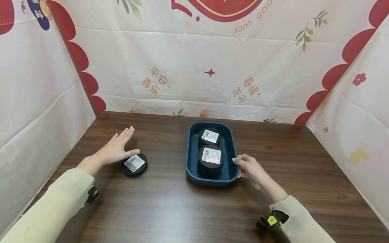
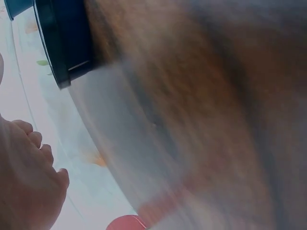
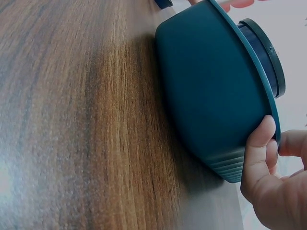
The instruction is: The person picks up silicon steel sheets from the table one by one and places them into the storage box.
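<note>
My left hand (image 1: 117, 149) is spread out with straight fingers, its thumb over a round black-lidded jar (image 1: 135, 165) with a silver label, at the left of the table. In the left wrist view the hand (image 2: 31, 172) shows at the lower left, and the dark side of the jar (image 2: 64, 43) at the top. My right hand (image 1: 250, 170) pinches the near right rim of a blue rectangular tub (image 1: 187, 158). The right wrist view shows thumb and fingers on either side of that rim. Inside the tub stand two black-lidded jars, one farther (image 1: 210, 135), one nearer (image 1: 211, 156).
All of it rests on a dark brown wooden table (image 1: 164, 209). White printed cloth (image 1: 188, 60) with red scalloped edging hangs behind the table and along both sides. Each forearm wears a black wrist device, such as the right one (image 1: 271, 219).
</note>
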Demonstrator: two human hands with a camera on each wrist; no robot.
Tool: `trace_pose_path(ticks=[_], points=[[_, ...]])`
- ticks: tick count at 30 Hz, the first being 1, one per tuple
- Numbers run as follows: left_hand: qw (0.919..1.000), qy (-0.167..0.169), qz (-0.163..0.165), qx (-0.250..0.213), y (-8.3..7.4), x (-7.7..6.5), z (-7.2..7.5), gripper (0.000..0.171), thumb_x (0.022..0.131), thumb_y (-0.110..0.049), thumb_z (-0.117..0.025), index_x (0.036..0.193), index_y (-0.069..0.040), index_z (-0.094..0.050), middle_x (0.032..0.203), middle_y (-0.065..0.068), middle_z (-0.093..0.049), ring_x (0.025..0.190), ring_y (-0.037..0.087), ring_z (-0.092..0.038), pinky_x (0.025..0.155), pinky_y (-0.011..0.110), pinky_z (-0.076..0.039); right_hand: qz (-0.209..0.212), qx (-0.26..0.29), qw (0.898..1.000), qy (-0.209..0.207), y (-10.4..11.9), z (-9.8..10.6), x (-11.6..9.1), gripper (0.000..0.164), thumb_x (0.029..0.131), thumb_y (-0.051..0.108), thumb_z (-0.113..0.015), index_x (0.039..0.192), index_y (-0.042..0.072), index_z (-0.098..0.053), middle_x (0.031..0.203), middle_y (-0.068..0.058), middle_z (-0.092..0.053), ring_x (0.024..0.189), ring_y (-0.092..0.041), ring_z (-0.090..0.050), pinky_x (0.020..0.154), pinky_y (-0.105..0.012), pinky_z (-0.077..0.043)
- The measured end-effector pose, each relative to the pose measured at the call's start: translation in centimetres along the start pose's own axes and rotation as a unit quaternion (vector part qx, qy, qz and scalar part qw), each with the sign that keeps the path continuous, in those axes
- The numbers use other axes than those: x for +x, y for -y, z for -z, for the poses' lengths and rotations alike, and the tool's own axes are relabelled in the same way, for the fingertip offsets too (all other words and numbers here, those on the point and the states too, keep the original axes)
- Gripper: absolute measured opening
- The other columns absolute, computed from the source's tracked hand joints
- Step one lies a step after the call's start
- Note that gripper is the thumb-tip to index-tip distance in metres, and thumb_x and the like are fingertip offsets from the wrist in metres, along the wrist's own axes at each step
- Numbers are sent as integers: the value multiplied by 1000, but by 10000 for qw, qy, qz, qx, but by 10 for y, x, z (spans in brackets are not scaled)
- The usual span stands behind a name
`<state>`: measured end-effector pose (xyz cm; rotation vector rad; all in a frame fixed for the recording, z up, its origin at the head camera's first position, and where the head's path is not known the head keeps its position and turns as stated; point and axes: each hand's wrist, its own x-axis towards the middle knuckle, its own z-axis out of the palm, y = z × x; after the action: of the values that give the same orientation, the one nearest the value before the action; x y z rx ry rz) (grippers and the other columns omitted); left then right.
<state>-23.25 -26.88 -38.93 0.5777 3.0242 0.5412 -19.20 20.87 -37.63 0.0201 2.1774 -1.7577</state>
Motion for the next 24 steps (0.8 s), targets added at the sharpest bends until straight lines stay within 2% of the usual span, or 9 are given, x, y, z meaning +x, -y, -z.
trace_pose_path(ticks=[6, 17, 24], points=[[9999, -26, 81, -100, 3, -10, -3, 95, 85, -52, -59, 146, 4, -13, 153, 20, -11, 140, 36, -10, 109, 59, -8, -1, 13, 10000, 32, 0, 0, 0, 30, 98, 19, -46, 109, -9, -41, 71, -2, -44, 57, -9, -48, 55, -21, -48], [9999, 7, -22, -107, 6, -30, -7, 96, 82, -52, -63, 144, 7, -19, 151, 24, -17, 139, 38, -13, 107, 61, -10, -25, 43, 10000, 30, -1, -1, 0, 27, 98, 19, -46, 107, -7, -42, 70, -1, -44, 57, -10, -48, 55, -22, -48], [9997, 107, -95, -190, 7, -35, -7, 102, 77, -52, -68, 144, 8, -19, 150, 25, -17, 138, 41, -14, 107, 61, -10, -27, 39, 10000, -38, -1, 0, 1, 28, 98, 18, -46, 106, -8, -43, 69, -1, -43, 56, -9, -48, 54, -22, -48]])
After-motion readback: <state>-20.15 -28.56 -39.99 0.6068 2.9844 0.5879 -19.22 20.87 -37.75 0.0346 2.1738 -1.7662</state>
